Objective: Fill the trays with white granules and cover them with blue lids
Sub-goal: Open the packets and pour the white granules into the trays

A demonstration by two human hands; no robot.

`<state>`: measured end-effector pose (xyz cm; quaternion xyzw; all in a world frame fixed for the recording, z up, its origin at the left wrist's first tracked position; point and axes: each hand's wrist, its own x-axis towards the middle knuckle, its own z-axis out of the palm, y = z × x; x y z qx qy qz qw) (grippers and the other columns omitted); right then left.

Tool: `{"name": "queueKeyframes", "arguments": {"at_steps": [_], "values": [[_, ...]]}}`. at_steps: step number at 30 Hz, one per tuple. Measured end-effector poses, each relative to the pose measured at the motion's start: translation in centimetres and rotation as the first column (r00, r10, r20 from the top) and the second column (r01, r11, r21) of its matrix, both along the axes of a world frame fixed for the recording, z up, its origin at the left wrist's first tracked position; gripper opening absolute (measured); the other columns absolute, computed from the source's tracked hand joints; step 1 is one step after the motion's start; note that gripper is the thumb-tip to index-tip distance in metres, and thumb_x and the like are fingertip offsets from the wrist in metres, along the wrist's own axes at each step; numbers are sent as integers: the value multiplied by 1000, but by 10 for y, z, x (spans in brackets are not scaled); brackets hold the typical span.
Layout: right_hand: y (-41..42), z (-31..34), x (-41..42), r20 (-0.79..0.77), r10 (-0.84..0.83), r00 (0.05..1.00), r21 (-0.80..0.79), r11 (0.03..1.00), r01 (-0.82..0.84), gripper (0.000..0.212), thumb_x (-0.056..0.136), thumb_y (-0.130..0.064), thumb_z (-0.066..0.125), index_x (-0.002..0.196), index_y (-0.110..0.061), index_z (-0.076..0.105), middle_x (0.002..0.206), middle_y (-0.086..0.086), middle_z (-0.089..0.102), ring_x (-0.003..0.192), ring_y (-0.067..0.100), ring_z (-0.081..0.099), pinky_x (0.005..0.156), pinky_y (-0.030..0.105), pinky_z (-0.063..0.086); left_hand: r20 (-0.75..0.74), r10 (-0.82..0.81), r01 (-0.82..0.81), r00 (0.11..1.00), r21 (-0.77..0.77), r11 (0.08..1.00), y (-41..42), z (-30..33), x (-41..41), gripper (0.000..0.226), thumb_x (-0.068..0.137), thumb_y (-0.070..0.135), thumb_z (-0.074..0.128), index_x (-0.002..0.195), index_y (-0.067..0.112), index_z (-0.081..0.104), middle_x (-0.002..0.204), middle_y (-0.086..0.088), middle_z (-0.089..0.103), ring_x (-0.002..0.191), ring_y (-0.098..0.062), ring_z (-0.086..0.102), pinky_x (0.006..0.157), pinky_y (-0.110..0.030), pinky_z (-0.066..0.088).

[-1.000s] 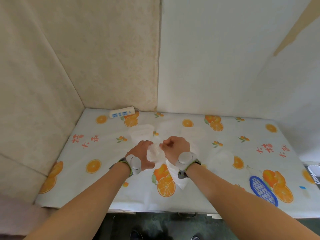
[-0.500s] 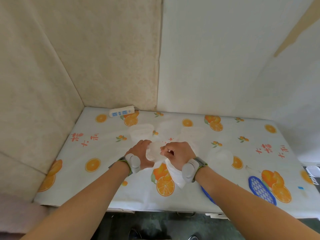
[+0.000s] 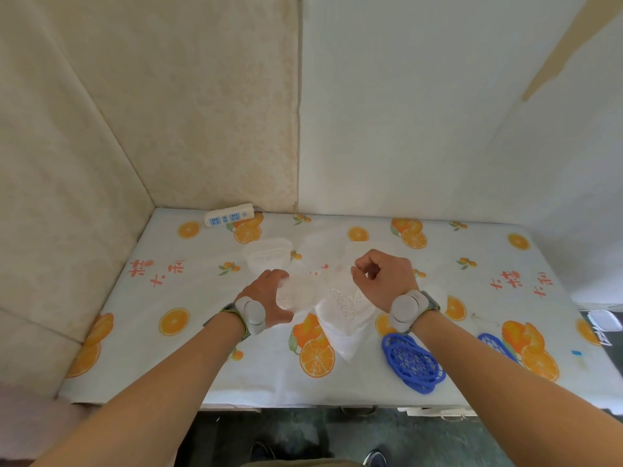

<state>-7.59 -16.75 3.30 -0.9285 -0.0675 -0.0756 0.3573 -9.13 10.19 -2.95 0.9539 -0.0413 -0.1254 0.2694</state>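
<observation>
A clear plastic bag of white granules [image 3: 337, 301] lies in the middle of the table. My left hand [image 3: 269, 298] grips its bulging left part, and my right hand [image 3: 384, 278] pinches its upper right edge, so the bag is stretched between them. A clear empty tray [image 3: 268, 256] sits just beyond my left hand, and other clear trays behind the bag are hard to make out. Blue mesh lids [image 3: 413, 362] lie stacked near the front edge under my right forearm. Another blue lid [image 3: 495, 345] shows partly behind that forearm.
The table [image 3: 168, 291] wears a white cloth printed with oranges and sits in a wall corner. A white power strip [image 3: 229, 215] lies at the back left. A small white object [image 3: 603, 325] rests at the far right edge.
My right hand has moved right and away from my left, pulling the bag's top wider. The blue lids by the front edge are now uncovered.
</observation>
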Motion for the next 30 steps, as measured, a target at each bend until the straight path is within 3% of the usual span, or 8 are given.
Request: {"name": "queueKeyframes", "arguments": {"at_steps": [4, 11, 16, 19, 23, 25, 27, 30], "values": [[-6, -19, 7, -188, 88, 978, -208, 970, -127, 10, 90, -31, 70, 90, -21, 73, 92, -13, 74, 78, 11, 68, 80, 28, 55, 6, -6, 6, 1000, 7, 1000, 0, 0, 0, 84, 65, 43, 77, 137, 27, 37, 131, 8, 46, 119, -9, 51, 90, -33, 51], [4, -31, 11, -384, 81, 920, -474, 838, -271, 13, 96, -31, 56, 86, -29, 64, 103, -5, 75, 90, 23, 67, 74, 32, 56, 8, -9, 9, 1000, 2, 1000, 0, 0, 0, 83, 65, 42, 77, 136, 27, 38, 131, 8, 47, 118, -10, 52, 91, -34, 51], [18, -36, 9, -409, 16, 912, -410, 890, -200, 12, 94, -29, 57, 87, -25, 66, 99, -3, 73, 90, 25, 67, 68, 25, 46, 5, -4, 4, 1000, 11, 1000, 0, 0, 0, 85, 64, 43, 75, 138, 29, 37, 129, 9, 46, 117, -11, 53, 89, -34, 51], [29, -34, 13, -464, -58, 884, -322, 941, -107, 18, 90, -24, 61, 92, -12, 73, 99, 3, 75, 93, 27, 70, 77, 31, 57, 1, -4, 3, 1000, 9, 1000, 0, 1, 0, 84, 64, 43, 75, 137, 29, 36, 129, 10, 46, 118, -10, 52, 88, -31, 51], [37, -30, 14, -543, -130, 830, -254, 967, -15, 25, 87, -20, 57, 62, -20, 53, 69, 1, 58, 67, 21, 53, 65, 30, 49, 1, -11, 11, 1000, 7, 1000, 0, 1, 0, 83, 65, 43, 75, 137, 28, 37, 130, 9, 46, 118, -10, 52, 89, -32, 51], [36, -29, 14, -572, -162, 804, -190, 980, 62, 21, 87, -21, 60, 68, -13, 63, 73, 8, 65, 72, 25, 61, 70, 31, 53, -1, -11, 11, 1000, 1, 1000, 0, 1, 0, 83, 66, 42, 75, 138, 27, 36, 130, 9, 46, 119, -10, 51, 91, -33, 51], [31, -27, 15, -584, -186, 790, -123, 982, 141, 22, 86, -22, 65, 93, -4, 75, 95, 6, 75, 90, 29, 70, 82, 36, 57, -2, -10, 10, 1000, 1, 1000, -1, 1, 0, 83, 66, 41, 76, 138, 27, 36, 131, 8, 46, 120, -10, 51, 92, -34, 50], [24, -24, 15, -587, -204, 783, -70, 977, 201, 16, 82, -23, 69, 86, -9, 75, 83, -2, 68, 76, 21, 62, 78, 37, 57, 1, -11, 11, 1000, 11, 1000, -2, 1, 0, 83, 66, 42, 75, 138, 28, 36, 131, 8, 45, 120, -10, 51, 91, -33, 50]]}}
